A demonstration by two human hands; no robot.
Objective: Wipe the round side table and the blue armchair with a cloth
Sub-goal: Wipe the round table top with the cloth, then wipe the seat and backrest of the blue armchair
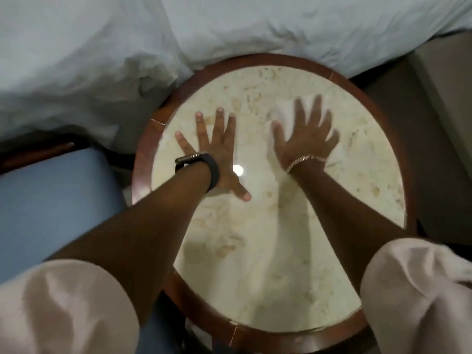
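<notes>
Two big surfaces frame the job: the round side table (268, 226), its pale stone top ringed in dark wood, sits just beside the blue armchair (58, 200) at the person's left, so both are within reach. The left hand (217, 159) lies flat on bare stone, fingers splayed, probably bracing. The right hand (306, 139) presses the white cloth (283, 116) down with fingers spread; the cloth lies under palm and fingertips, edges showing past them.

Round side table (255, 251) glossy marble top w/ polished wood rim, white cloth (286, 116) soft, blue armchair (51, 200) matt fabric
</notes>
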